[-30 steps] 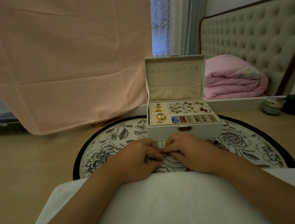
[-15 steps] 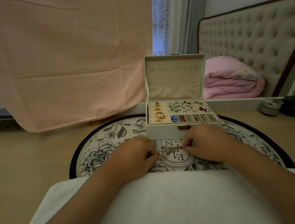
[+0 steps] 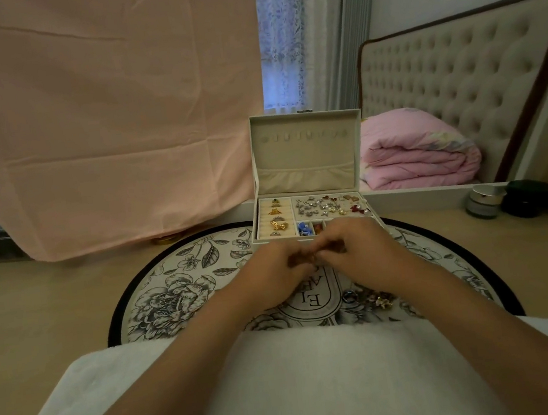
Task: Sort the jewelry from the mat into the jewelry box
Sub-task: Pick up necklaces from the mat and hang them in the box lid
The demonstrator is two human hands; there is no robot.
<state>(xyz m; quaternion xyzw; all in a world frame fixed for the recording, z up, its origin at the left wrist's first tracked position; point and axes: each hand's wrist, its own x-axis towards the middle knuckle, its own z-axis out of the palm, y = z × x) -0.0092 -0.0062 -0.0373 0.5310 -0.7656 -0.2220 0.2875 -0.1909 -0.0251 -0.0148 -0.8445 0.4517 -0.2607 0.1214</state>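
Jewelry (image 3: 370, 297) lies in a small tangled heap of gold and dark bits on the mat (image 3: 189, 286), partly hidden behind the right forearm. The mat is round and black-rimmed, printed with grey flowers and leaves around an oval label. On its far side stands the box (image 3: 304, 155), rectangular, pale outside, with a velvety cream lining. Its lid is upright, with a gathered pocket and a row of small hooks. Its left compartment holds padded rolls with gold rings (image 3: 276, 221). The wide right compartment holds scattered silver and red studs (image 3: 322, 205), and narrow front slots hold a blue bit (image 3: 304, 228) and an orange one. Just in front of the box the left hand (image 3: 273, 273) and right hand (image 3: 364, 253) meet, fingers curled. Each grip is closed on a small gold-brown piece (image 3: 299, 259) pinched between the two; blur hides its shape. A white fleecy cloth (image 3: 286, 378) covers the lap. A creased pink sheet (image 3: 100, 125) hangs at left, and a folded pink quilt (image 3: 415, 162) lies by a tufted headboard (image 3: 457, 81).
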